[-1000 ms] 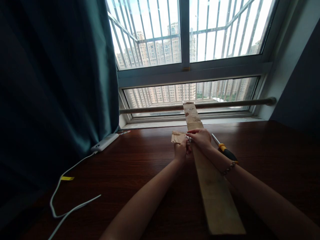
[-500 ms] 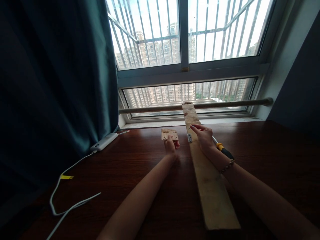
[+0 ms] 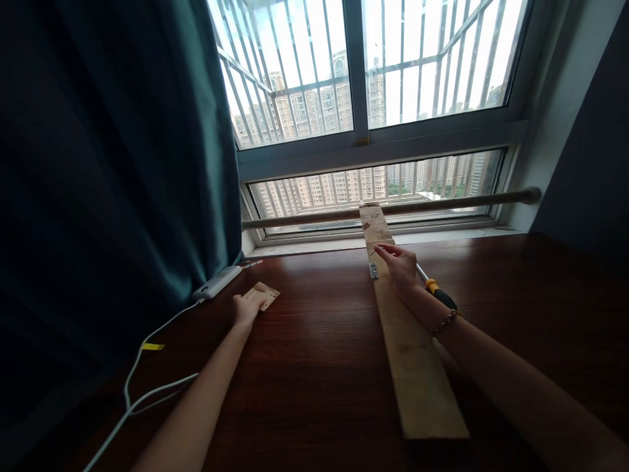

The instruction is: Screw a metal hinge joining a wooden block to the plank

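A small square wooden board [image 3: 268, 297] with a few small holes is gripped in my left hand [image 3: 246, 307], low over the left part of the table. Over the long wooden plank [image 3: 417, 367], my right hand [image 3: 400, 267] pinches a small thin screw [image 3: 374, 251] between thumb and fingertips. Just left of those fingers, a metal hinge [image 3: 374, 271] sits at the plank's left edge. A screwdriver [image 3: 439, 294] with a yellow and black handle lies beside my right wrist, its tip hidden behind the hand.
The dark brown table [image 3: 314, 367] reaches to the window sill, where the plank's far end meets a rail [image 3: 452, 204]. At left stand a white power strip [image 3: 217, 282] with a cable [image 3: 128, 377] and a yellow tag [image 3: 154, 346], next to a dark teal curtain [image 3: 196, 164].
My left hand has carried the small board leftward, away from the plank and towards the power strip. The right hand stays over the plank, still pinching the screw. The view has shifted slightly.
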`<state>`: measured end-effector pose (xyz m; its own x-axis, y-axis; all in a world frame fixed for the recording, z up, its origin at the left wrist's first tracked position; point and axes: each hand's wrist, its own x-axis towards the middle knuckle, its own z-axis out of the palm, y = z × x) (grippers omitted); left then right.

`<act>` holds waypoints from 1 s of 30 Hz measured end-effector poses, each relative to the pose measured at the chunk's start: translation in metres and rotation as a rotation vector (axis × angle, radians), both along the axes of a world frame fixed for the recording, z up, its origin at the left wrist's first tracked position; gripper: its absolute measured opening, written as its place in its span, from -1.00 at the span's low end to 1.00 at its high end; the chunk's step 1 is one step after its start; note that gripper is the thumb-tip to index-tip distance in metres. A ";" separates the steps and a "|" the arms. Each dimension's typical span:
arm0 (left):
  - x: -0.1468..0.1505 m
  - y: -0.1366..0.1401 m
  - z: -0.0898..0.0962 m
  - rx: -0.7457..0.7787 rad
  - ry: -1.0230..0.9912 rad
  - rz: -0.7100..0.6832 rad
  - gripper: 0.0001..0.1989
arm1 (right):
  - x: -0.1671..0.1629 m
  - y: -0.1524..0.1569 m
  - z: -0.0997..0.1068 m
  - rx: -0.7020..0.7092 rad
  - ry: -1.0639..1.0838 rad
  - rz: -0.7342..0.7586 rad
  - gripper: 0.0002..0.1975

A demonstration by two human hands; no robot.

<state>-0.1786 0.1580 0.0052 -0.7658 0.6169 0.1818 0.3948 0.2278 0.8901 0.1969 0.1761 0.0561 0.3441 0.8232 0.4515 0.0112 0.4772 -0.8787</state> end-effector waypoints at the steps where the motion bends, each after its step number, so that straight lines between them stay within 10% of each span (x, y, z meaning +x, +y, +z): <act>1: -0.003 -0.001 -0.002 -0.071 0.111 0.054 -0.39 | 0.000 0.000 0.000 0.001 0.002 0.001 -0.59; 11: 0.010 -0.010 -0.010 -0.436 0.714 -0.119 -0.67 | 0.004 -0.004 0.004 -0.045 0.020 0.011 -0.55; 17: 0.047 -0.021 0.009 -0.064 0.804 -0.148 -0.65 | 0.005 -0.006 0.007 -0.029 0.086 0.094 -0.60; 23: 0.143 -0.026 0.061 0.285 0.189 -0.822 -0.71 | 0.011 -0.016 0.024 -0.180 0.149 0.388 -0.62; 30: 0.226 -0.030 0.084 0.138 -0.553 -1.205 -0.62 | 0.008 -0.017 0.025 -0.282 0.085 0.789 -0.70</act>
